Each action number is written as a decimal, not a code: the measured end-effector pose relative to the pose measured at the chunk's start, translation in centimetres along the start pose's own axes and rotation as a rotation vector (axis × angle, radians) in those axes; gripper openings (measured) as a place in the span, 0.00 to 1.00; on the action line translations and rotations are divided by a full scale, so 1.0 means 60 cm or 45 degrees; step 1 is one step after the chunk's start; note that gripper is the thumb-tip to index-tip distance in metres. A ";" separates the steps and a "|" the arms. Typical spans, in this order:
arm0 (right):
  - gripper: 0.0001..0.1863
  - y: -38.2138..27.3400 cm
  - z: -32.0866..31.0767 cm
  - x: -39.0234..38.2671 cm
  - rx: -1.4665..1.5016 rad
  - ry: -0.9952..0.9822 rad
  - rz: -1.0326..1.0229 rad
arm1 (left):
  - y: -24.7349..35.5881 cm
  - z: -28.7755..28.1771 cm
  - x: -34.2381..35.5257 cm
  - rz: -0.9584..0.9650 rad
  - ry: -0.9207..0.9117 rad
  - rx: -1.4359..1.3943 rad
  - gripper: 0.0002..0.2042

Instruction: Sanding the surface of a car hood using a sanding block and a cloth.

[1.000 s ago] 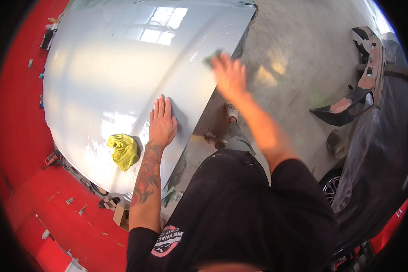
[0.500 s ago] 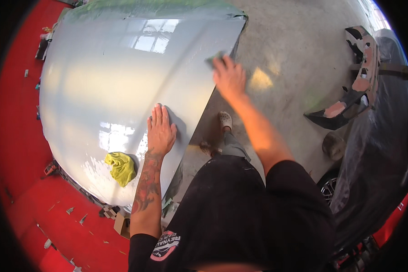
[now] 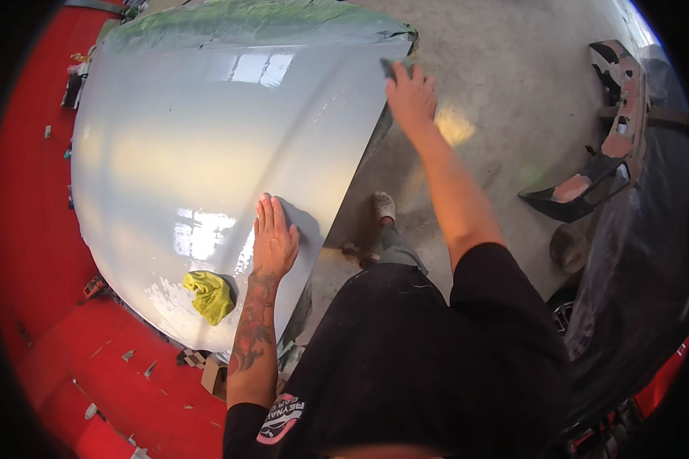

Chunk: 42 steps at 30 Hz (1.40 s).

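Observation:
A pale grey car hood (image 3: 199, 145), wet and glossy in places, spreads out in front of me. My left hand (image 3: 274, 243) lies flat on it near its right edge, fingers stretched out and held close together. Farther off, at the hood's far right corner, my right hand (image 3: 412, 101) grips a small dark sanding pad (image 3: 388, 69) against the surface; the palm hides part of the pad. A crumpled yellow-green cloth (image 3: 209, 297) rests on the hood, left of my left forearm.
Green masking film (image 3: 245, 27) covers the area beyond the hood's far edge. At right, a partly sanded bumper (image 3: 624, 145) stands beside a car draped in clear plastic (image 3: 620, 268). The floor is red (image 3: 34, 229) at left and grey concrete (image 3: 497, 92) at right.
My right hand has moved the pad farther away and to the right, to the hood's corner. The left hand stays flat on the hood; the whole view has shifted slightly.

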State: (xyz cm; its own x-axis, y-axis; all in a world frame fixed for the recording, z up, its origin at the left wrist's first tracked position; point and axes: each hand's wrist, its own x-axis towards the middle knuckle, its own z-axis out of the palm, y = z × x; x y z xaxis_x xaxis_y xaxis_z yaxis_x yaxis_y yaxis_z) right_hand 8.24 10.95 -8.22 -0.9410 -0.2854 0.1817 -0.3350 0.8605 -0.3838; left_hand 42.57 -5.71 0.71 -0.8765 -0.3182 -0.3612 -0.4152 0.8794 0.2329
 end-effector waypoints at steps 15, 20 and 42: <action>0.26 -0.023 0.001 0.058 -0.020 -0.016 0.208 | 0.015 -0.019 0.021 -0.022 -0.074 -0.025 0.34; 0.22 -0.171 -0.001 -0.099 0.148 -0.209 -0.317 | 0.004 0.004 0.009 -0.077 -0.021 0.027 0.34; 0.15 -0.245 -0.029 -0.243 0.196 -0.307 -0.741 | -0.215 -0.045 -0.255 -1.317 -0.071 0.148 0.57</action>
State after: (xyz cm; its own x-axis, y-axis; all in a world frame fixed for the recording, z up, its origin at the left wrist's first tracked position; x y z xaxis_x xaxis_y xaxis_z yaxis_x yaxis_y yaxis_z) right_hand 26.99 3.21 -3.68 -0.5816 -0.7892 0.1974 -0.7795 0.4712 -0.4129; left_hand 60.65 -13.13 5.65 -0.0924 -0.9217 -0.3766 -0.9287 0.2162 -0.3013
